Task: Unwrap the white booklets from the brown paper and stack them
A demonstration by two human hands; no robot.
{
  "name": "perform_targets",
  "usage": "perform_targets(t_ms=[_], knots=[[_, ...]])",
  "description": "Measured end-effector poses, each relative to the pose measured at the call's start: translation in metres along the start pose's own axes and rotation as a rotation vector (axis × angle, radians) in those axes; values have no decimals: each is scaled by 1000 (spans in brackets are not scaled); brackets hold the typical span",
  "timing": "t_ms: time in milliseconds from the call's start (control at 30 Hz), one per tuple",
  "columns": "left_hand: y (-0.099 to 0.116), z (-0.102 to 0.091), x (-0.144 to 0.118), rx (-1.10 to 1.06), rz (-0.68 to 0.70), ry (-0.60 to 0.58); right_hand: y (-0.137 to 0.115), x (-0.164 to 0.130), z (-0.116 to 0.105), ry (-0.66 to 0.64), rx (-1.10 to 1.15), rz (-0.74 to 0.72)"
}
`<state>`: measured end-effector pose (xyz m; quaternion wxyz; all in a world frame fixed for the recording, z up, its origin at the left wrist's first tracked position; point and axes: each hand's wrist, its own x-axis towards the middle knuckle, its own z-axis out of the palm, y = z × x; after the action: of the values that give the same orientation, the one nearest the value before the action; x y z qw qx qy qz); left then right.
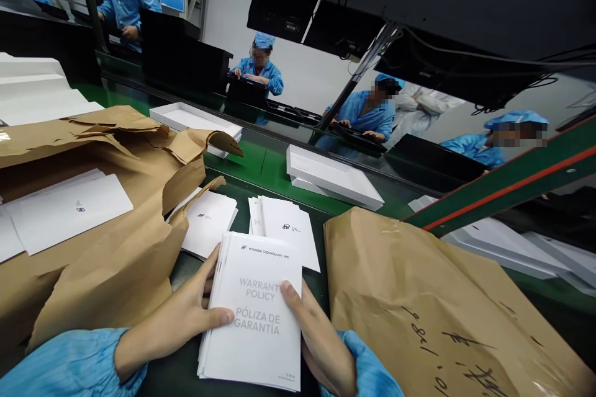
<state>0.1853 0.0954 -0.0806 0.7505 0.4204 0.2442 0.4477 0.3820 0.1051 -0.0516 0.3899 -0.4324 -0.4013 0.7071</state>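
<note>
Brown kraft paper wrapping sprawls across the left of the frame, a sealed paper parcel at lower right. At bottom centre, the left hand and right hand clasp a stack of warranty booklets from both sides. Loosely squared, the glossy stack could fan out and slide across the green bench.

Even, bright overhead light on sharp white booklets between both hands, edges bowed, distant faces blurred.
</note>
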Motion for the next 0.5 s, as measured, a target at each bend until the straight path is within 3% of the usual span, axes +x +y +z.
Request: perform_targets(t_ms=[267,333,400,500], knots=[[15,-5,4,-8,-17,-25,-10,1,8,17,165,9],[23,-15,10,204,13,80,-18,5,9,70,272,78],[31,-31,18,557,120,290,-27,11,10,138,381,141],[43,-59,27,887,232,503,-39,24,14,204,487,113]])
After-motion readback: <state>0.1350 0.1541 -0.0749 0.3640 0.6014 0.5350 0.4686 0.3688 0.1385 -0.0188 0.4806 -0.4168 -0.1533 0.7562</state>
